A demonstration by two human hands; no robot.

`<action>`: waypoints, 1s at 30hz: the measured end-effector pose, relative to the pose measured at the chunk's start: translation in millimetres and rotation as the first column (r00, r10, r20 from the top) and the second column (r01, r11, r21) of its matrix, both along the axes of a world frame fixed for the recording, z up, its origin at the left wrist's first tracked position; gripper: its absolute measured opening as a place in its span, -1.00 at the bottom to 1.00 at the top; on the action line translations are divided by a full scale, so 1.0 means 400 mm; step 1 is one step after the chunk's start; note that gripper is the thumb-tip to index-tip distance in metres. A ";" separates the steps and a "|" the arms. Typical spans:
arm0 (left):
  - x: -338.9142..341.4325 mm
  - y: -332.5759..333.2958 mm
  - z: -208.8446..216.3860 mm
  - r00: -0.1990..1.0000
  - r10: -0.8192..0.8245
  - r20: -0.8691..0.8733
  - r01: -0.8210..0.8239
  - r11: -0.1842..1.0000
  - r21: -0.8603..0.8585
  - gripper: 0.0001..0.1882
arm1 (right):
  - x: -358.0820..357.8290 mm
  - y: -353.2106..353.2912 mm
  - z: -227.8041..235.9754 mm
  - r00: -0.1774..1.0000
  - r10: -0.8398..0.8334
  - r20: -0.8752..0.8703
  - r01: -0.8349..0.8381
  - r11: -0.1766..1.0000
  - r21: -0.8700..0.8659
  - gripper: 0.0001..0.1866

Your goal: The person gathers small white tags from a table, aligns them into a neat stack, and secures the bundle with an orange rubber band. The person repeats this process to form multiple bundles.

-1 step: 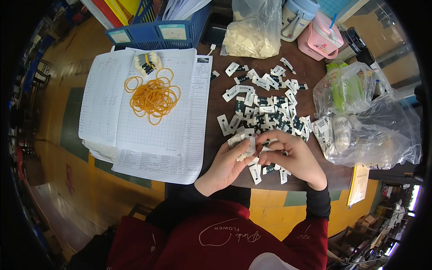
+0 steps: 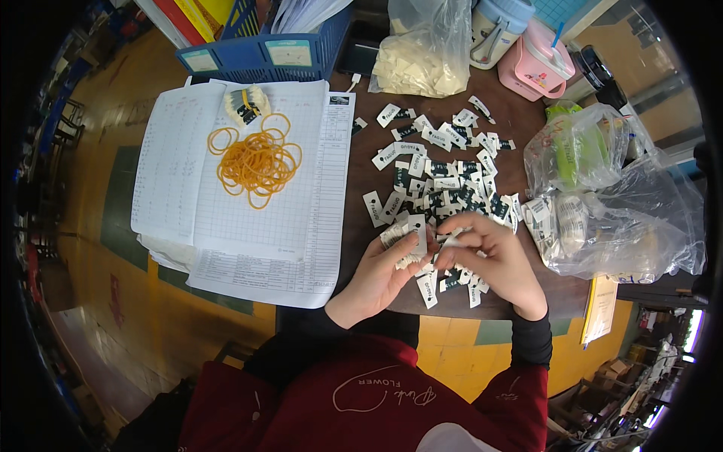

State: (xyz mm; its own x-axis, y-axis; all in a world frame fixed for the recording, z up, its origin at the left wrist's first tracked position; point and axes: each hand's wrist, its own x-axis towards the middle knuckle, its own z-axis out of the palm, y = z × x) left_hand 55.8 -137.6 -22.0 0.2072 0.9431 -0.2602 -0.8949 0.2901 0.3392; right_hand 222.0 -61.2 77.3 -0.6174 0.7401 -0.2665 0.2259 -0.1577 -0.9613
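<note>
My left hand (image 2: 374, 280) is closed around a stack of small white fabric labels (image 2: 397, 239), its thumb pressing on a label at the top. Close to its right, my right hand (image 2: 493, 260) has thumb and fingers drawn together on what looks like a single white label (image 2: 454, 242), slightly blurred. Beyond and beneath both hands spreads a loose pile of labels (image 2: 448, 184), white with dark green parts, overlapping in all directions on the brown table (image 2: 520, 282).
Orange rubber bands (image 2: 258, 167) and a banded label bundle (image 2: 247, 105) lie on an open notebook (image 2: 169, 162). Behind stand a blue basket (image 2: 241, 59), a bag of pale pieces (image 2: 420, 66), a flask (image 2: 498, 34) and a pink container (image 2: 533, 64). Clear plastic bags (image 2: 625, 226) sit at right.
My right hand has shifted slightly, its fingers coming a little away from the stack with a white label between them. My left hand stays in place.
</note>
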 end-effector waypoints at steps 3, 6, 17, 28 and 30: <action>0.009 -0.004 0.002 0.997 0.044 -0.056 -0.047 0.998 -0.039 -0.74 | -0.004 -0.006 -0.018 0.967 -0.192 -0.165 0.194 0.981 -0.003 -0.89; 0.012 -0.001 0.001 0.996 0.032 -0.081 -0.031 0.999 0.017 -0.70 | -0.026 -0.015 -0.057 0.971 -0.179 -0.161 0.182 0.983 0.008 -0.98; 0.007 0.002 -0.012 0.997 -0.019 -0.069 0.028 0.991 0.134 -0.58 | -0.078 -0.023 -0.113 0.937 -0.287 -0.199 0.270 0.956 -0.112 -0.81; -0.003 0.006 -0.010 0.989 -0.133 0.060 0.131 0.990 0.044 -0.71 | -0.039 0.024 -0.064 0.982 0.025 0.185 -0.159 0.628 0.762 -0.72; -0.006 0.005 -0.012 0.989 -0.144 0.037 0.143 0.989 0.035 -0.70 | -0.039 0.025 -0.057 0.975 0.047 0.218 -0.207 0.556 0.805 -0.72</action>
State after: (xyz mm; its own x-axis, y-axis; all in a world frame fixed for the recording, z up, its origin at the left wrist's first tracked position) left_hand 53.4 -135.5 -26.9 0.3503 0.9106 -0.2192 -0.8575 0.4060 0.3162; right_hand 206.6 -51.3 54.6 -0.7327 0.6036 0.3142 0.3330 0.7207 -0.6080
